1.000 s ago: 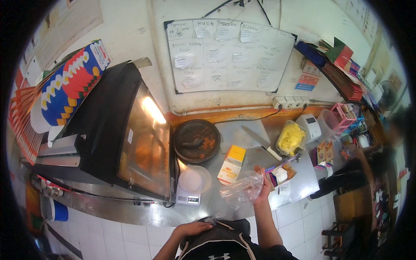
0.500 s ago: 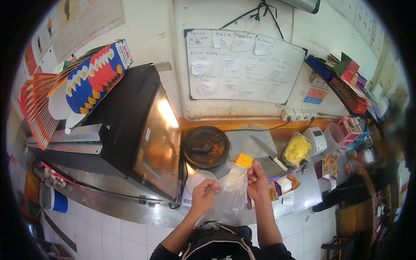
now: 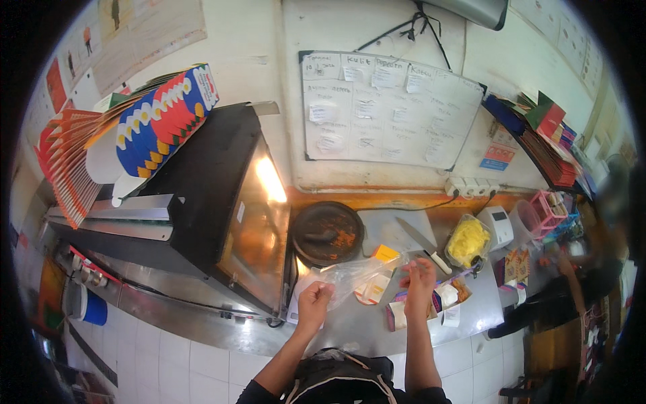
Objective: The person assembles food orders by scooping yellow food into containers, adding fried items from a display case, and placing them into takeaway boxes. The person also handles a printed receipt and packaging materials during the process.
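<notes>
A clear plastic bag [image 3: 356,273] is stretched sideways between my two hands above the steel counter. My left hand [image 3: 314,308] is closed on its left end, fingers curled. At the other end, the fingers of my right hand [image 3: 420,276] are pinched on the bag's edge. Just behind the bag is a small orange-yellow box [image 3: 385,253]. Below the bag lies a white and orange carton [image 3: 372,289]. Paper food boxes [image 3: 449,295] with fried-looking food and white wrapping stand beside my right wrist.
A dark stone mortar [image 3: 328,250] with a pestle and reddish paste sits behind the bag. A knife [image 3: 437,260] lies by a white cutting board [image 3: 387,229]. A tub of yellow food [image 3: 468,240] stands right of it. The lit display cabinet [image 3: 252,222] is at left; a co-worker [image 3: 572,286] is at right.
The bag hung down between my hands and is now pulled out sideways. My hands are farther apart, and the carton beneath has come into sight. The whole view has shifted slightly.
</notes>
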A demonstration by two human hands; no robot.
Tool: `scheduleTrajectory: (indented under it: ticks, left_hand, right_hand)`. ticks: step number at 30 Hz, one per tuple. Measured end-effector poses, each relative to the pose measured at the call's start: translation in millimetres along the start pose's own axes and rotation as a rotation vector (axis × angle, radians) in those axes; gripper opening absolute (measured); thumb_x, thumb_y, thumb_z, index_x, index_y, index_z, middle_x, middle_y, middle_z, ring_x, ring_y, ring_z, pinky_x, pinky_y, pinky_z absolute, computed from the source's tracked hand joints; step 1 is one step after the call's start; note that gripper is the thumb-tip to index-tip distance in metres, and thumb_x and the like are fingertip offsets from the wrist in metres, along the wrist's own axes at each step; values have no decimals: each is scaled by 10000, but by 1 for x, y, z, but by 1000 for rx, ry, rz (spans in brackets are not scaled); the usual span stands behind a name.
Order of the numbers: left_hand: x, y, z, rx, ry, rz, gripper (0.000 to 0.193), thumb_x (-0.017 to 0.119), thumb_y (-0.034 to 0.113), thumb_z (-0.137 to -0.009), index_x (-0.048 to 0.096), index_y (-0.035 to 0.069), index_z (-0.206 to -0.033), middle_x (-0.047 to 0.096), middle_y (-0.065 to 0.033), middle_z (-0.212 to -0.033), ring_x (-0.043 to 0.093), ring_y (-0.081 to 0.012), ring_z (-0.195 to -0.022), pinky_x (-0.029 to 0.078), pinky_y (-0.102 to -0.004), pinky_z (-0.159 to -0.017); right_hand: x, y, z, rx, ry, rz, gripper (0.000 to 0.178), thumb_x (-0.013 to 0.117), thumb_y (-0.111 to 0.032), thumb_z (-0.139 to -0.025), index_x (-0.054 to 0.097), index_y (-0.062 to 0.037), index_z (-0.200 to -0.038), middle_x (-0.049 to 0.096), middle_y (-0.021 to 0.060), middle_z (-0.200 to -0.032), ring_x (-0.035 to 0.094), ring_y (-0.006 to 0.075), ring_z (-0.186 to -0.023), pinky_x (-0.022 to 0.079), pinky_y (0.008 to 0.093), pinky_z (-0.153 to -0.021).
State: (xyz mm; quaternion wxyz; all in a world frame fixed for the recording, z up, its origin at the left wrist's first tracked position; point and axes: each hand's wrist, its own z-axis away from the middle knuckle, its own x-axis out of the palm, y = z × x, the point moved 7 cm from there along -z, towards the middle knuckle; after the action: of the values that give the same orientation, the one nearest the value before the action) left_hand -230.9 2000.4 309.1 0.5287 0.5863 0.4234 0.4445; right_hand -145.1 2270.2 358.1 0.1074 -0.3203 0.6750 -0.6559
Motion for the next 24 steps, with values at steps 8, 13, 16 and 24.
scheduleTrajectory:
  ticks: [8, 13, 16, 24]
  left_hand:
    - [23, 5, 6, -44, -140, 91, 149, 664, 154, -934, 656, 36, -844, 627, 0, -720, 529, -69, -641, 419, -243, -600]
    - [18, -6, 9, -147, -145, 117, 216, 635, 145, -954, 597, 72, -754, 586, 20, -691, 489, -52, -616, 382, -221, -565]
    - [11, -5, 9, -148, -154, 123, 257, 643, 162, -954, 558, 97, -720, 536, 44, -665, 444, -37, -594, 354, -210, -550]
    - [2, 10, 3, -92, -49, 192, 272, 641, 194, -958, 547, 109, -717, 483, 61, -650, 408, -34, -590, 329, -217, -545]
  right_hand:
    - [74, 34, 87, 110, -761, 266, 249, 712, -80, -880, 579, -32, -1085, 626, 13, -902, 603, 86, -784, 496, 248, -701]
    - [84, 48, 100, 300, -779, -68, 278, 736, -34, -847, 586, -23, -1081, 636, 8, -926, 599, 56, -799, 499, 222, -700]
    - [80, 54, 97, 339, -774, -46, 216, 726, -28, -854, 603, -16, -1032, 634, 7, -888, 593, 55, -769, 496, 218, -681]
    - [55, 45, 73, 241, -542, 86, 119, 701, -76, -889, 641, -21, -976, 648, 12, -825, 590, 72, -744, 486, 226, -661]
